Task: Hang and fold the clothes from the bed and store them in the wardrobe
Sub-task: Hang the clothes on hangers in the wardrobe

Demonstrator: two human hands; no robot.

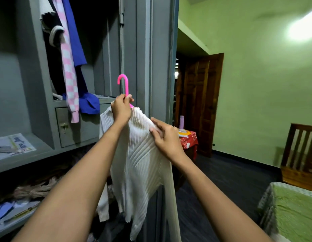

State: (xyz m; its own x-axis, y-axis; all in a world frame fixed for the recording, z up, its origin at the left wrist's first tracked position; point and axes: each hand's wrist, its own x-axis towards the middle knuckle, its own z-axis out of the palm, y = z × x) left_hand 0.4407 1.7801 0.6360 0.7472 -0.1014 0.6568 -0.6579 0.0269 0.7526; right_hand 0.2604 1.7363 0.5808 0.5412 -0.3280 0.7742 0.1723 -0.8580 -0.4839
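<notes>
Pink plastic against grey steel: a person stands before an open wardrobe [38,95] with a pink hanger [125,86] raised in the left hand [121,109], whose fingers are clenched round the hanger's neck just below the hook. A white ribbed top [143,163] is draped over the hanger, its long axis running straight down toward six o'clock, with one sleeve trailing lower at the right. The hook stands upright at twelve o'clock, its open side turned to nine o'clock, toward the hanging compartment. There a pink-checked garment [68,70] and a blue garment [73,32] hang at about eleven o'clock from the left hand and near it. The rail itself is out of view above the frame. The right hand [165,137] sits at four o'clock from the left, its fingers [157,132] pinching the knit at the top's shoulder, apparently settling the cloth on the hanger's arm. Both forearms reach forward and up, the left higher and nearer the compartment, so the left hand looks placed to carry the hook up and leftward. The bed [295,210] lies well apart at four o'clock, and no clothes can be made out on the corner that shows.
</notes>
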